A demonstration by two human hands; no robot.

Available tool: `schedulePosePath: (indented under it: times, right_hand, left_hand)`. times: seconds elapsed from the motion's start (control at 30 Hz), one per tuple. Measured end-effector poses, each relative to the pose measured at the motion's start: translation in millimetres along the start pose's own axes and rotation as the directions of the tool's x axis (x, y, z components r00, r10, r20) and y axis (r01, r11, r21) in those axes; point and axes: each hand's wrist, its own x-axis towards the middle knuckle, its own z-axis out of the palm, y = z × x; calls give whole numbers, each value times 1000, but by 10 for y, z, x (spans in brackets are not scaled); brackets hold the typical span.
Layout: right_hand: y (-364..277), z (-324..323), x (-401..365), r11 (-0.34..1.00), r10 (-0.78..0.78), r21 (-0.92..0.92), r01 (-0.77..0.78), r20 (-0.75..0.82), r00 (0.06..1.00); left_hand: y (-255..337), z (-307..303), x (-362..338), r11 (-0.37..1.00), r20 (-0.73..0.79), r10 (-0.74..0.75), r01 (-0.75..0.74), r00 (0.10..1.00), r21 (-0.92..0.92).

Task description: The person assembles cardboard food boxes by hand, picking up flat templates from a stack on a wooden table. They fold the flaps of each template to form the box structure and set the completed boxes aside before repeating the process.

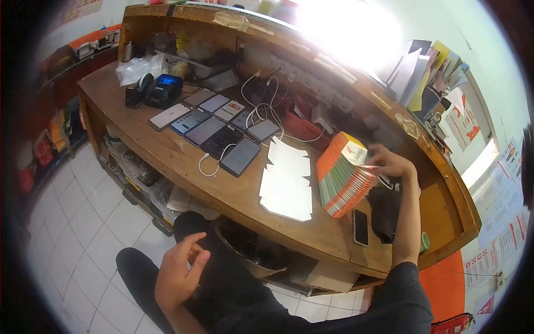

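My right hand (391, 162) is at the upper right corner of a thick stack of orange, green and white printed cards (345, 177), its fingers curled on the edge. Whether it grips one card or several is hard to see. The stack stands tilted on the wooden counter. Left of it lies a white cut-out cardboard sheet (286, 181), flat, with notched edges. My left hand (181, 270) hovers over my lap with nothing in it, fingers loosely bent and thumb apart.
Several phones (207, 127) lie in rows on the counter (183, 161), with white charging cables (266, 106) among them. A small black printer (164, 91) stands at the left. Another phone (360, 227) and a black bag (384, 214) lie near my right forearm. A raised ledge borders the back.
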Motion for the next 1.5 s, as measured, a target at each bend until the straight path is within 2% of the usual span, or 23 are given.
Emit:
schedulePosePath:
  times: [0.17, 0.23, 0.27, 0.3, 0.37, 0.5, 0.53, 0.57, 0.63, 0.7, 0.77, 0.83, 0.9, 0.97, 1.07, 1.17, 1.2, 1.27, 1.3, 1.33, 1.37, 1.43, 1.5]
  right_hand:
    - [37, 228, 242, 999, -43, 31, 38, 211, 977]
    - [-65, 322, 213, 764, -22, 633, -125, 218, 976]
    - [-189, 372, 146, 815, 113, 547, -190, 172, 979]
    - [-156, 422, 142, 806, 118, 557, -199, 178, 977]
    - [-87, 490, 203, 970, 71, 222, -95, 110, 991]
    - [-292, 405, 346, 987, 160, -18, -159, 27, 987]
    - [-429, 440, 370, 994, 103, -20, -106, -140, 985]
    - [-604, 518, 416, 997, 80, -11, -82, -139, 987]
    - [-1126, 797, 522, 946, -318, -127, 298, -534, 783]
    - [-1487, 1232, 620, 919, -299, 180, 350, -262, 918]
    - [-1507, 1752, 782, 921, -389, -69, 384, -110, 915]
    - [-1451, 1887, 878, 938, -346, 13, 346, -19, 938]
    - [-1414, 1718, 924, 971, -160, 209, 118, 197, 967]
    - [-1421, 1722, 848, 952, -266, 197, 234, 154, 952]
    - [-1466, 1848, 721, 891, -453, -94, 444, -131, 882]
    - [-1257, 1810, 758, 829, -546, 95, 551, -78, 834]
    - [-1272, 1729, 756, 831, -542, 98, 547, -77, 837]
    - [-1368, 1529, 730, 935, -234, 311, 170, 182, 955]
    - [-1360, 1547, 721, 935, -232, 314, 167, 182, 956]
    - [-1356, 1570, 702, 924, -259, 262, 279, -107, 960]
    - [-1349, 1575, 713, 911, -283, 178, 372, -386, 878]
    - [-1453, 1338, 688, 915, -128, 189, 355, -700, 703]
    - [-1434, 1035, 706, 867, -30, 238, 438, -852, 523]
  left_hand:
    - [-62, 72, 44, 996, 74, -55, 49, 996, 73]
    - [-147, 131, 64, 992, 119, -83, 70, 989, 108]
    - [-196, 166, 73, 992, 117, -65, 51, 991, 118]
    - [-223, 194, 82, 991, 110, -43, 29, 993, 128]
    - [-212, 216, 124, 992, 145, -64, 47, 987, 117]
    - [-345, 319, 207, 996, 221, -63, 46, 973, 81]
    - [-348, 334, 215, 994, 203, -71, 53, 977, 94]
    - [-326, 366, 213, 998, 295, -59, 55, 954, 22]
    - [-289, 455, 199, 996, 378, -66, 86, 924, -36]
    - [-263, 567, 209, 998, 426, 36, -7, 904, -70]
    - [-316, 678, 233, 999, 443, 23, -5, 896, -42]
    - [-397, 635, 241, 1000, 450, 16, -12, 893, -12]
    - [-458, 612, 229, 1000, 454, -20, 26, 891, -5]
    - [-424, 621, 269, 1000, 395, -10, 15, 919, -10]
    - [-292, 775, 490, 997, 248, 77, -81, 966, 9]
    - [-221, 1020, 746, 971, 153, 204, -219, 967, 91]
    - [-207, 1109, 814, 947, 135, 274, -292, 952, 136]
    - [-218, 1270, 914, 873, 155, 369, -399, 916, 282]
    - [-249, 1357, 942, 873, 158, 368, -399, 916, 281]
    - [-290, 1446, 968, 799, 202, 411, -458, 889, 389]
    - [-332, 1515, 993, 708, 249, 446, -509, 860, 489]
    - [-367, 1568, 1004, 698, 293, 383, -482, 876, 530]
    - [-355, 1561, 1021, 706, 284, 388, -481, 877, 520]
